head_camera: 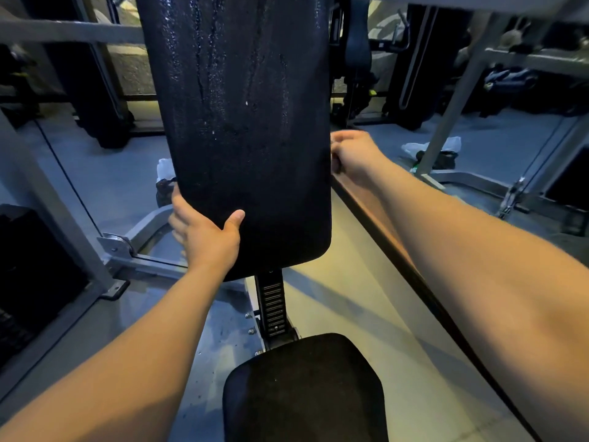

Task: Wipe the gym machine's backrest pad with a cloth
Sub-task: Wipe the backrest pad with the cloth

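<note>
Head view, the only one here. The pad (248, 122) is seen dead centre, standing upright and filling the top middle of the shot. It's black and pretty wet, with droplets and long streaks all down its face. It's carried on a notched post (272, 304) that drops down to the seat (306, 387), which is also black and sits at the bottom middle.

The pad's lower left corner is gripped by the left hand (204, 231). The thumb is laid on the front face near the bottom edge and the fingers are wrapped round behind the side, so they're mostly hidden.

The right hand (353, 154) is found at the pad's right edge, about halfway down what can be seen of it. The fingers are curled and a bit blurred. Whether the edge is actually being gripped, or anything is held in there, can't be told. Both forearms are stretched in from the bottom corners.

Grey frame (452, 116) bars are seen on either side of the pad. A blue-grey floor (111, 173) is seen behind it, with something white lying on the floor further right (430, 146).
</note>
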The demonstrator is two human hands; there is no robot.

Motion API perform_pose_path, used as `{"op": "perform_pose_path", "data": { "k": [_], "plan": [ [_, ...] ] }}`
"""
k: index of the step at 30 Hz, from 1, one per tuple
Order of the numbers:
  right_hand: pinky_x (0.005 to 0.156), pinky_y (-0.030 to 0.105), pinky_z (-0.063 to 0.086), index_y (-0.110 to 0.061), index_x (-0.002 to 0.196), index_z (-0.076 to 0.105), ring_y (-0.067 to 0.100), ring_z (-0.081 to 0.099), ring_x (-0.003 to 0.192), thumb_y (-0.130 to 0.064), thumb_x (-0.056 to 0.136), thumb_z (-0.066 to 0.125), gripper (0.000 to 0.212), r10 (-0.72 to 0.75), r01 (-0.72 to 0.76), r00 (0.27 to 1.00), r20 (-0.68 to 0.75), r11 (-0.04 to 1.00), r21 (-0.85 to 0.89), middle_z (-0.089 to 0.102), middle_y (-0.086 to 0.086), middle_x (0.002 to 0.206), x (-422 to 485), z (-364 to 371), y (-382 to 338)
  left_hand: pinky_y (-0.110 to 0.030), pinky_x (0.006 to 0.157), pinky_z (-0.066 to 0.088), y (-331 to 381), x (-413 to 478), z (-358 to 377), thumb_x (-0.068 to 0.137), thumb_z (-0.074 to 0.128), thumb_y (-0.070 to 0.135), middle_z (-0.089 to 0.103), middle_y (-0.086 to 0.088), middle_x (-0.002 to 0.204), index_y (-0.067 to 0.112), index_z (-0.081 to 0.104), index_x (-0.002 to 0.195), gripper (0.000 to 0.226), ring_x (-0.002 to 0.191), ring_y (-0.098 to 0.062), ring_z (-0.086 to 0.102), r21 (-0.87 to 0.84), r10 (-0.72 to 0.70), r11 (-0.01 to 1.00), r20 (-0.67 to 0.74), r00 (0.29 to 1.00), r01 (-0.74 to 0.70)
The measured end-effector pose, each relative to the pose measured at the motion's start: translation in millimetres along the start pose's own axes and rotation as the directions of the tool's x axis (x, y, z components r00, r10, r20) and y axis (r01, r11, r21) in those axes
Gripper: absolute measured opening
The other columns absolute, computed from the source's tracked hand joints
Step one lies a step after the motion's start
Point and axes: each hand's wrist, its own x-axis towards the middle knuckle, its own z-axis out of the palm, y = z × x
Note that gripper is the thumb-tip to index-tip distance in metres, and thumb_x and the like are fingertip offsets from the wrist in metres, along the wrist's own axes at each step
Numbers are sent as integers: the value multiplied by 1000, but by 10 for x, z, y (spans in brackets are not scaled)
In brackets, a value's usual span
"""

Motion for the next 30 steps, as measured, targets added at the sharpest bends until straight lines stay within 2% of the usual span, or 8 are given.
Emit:
{"op": "perform_pose_path", "data": {
  "k": [4, 6, 10, 18, 22, 25, 28, 30],
  "plan": [
    [52, 21, 45, -8, 97, 73, 7, 55, 49, 8, 101, 43, 34, -128, 168, 974, -186, 961, 218, 65, 0, 63, 140, 114, -245, -56, 118, 23, -3, 3, -12, 86, 78, 35, 16, -11, 160, 26, 2, 159, 106, 149, -34, 19, -1, 5, 1000, 11, 1000, -5],
    [60, 30, 45, -14, 94, 73, 15, 54, 58, 5, 96, 46, 33, -90, 117, 978, -186, 983, 141, 65, 3, 64, 51, 70, 70, -55, 117, 25, -2, -2, -13, 86, 78, 35, 17, -11, 160, 27, 2, 159, 106, 148, -34, 19, -7, 6, 1000, 12, 1000, -6],
    [52, 27, 43, -8, 99, 72, 19, 52, 56, 7, 94, 45, 31, 74, -75, 997, -12, 988, -134, 61, 17, 72, -231, -55, 468, -55, 118, 26, -10, -9, -16, 86, 78, 35, 18, -11, 159, 27, 3, 159, 106, 147, -34, 20, -16, 2, 1000, 8, 1000, -2],
    [60, 23, 50, -20, 101, 67, 10, 59, 66, -17, 107, 55, 13, -247, 268, 950, -192, 959, 93, 65, 2, 78, -149, 47, -92, -52, 117, 25, -2, -14, -45, 87, 77, 36, 16, -11, 161, 27, 1, 160, 106, 148, -33, 19, -23, 4, 1000, 30, 1000, -3],
    [52, 23, 50, -15, 97, 60, 13, 57, 62, -17, 107, 53, 12, -75, 68, 997, -29, 982, -176, 63, 17, 81, -526, -35, 399, -53, 118, 25, -3, -17, -43, 87, 77, 37, 16, -10, 160, 27, 0, 160, 106, 148, -34, 20, -12, 1, 1000, 36, 999, -1],
    [51, 17, 50, -15, 106, 66, 10, 61, 61, -17, 106, 56, 10, -90, 72, 993, -78, 975, -210, 68, 17, 86, -565, -81, 370, -53, 118, 25, -2, -12, -45, 87, 77, 37, 18, -10, 160, 27, 0, 160, 106, 148, -34, 20, -16, 1, 1000, 45, 999, -1],
    [66, 19, 56, -10, 108, 66, -5, 60, 62, -12, 104, 58, 9, -262, 235, 952, -158, 957, -173, 65, 5, 88, -564, 28, 341, -53, 118, 25, -1, -10, -52, 87, 77, 37, 18, -10, 159, 27, 0, 160, 106, 148, -33, 20, -18, 2, 1000, 48, 999, -1],
    [83, 14, 53, -13, 102, 68, -10, 59, 80, -10, 99, 59, 10, -354, 296, 915, -194, 914, -277, 61, 8, 100, -712, 157, 597, -52, 118, 25, -6, -12, -44, 87, 77, 36, 19, -10, 159, 27, 1, 160, 106, 148, -32, 20, -22, 0, 1000, 46, 999, 1]
  ]
}}
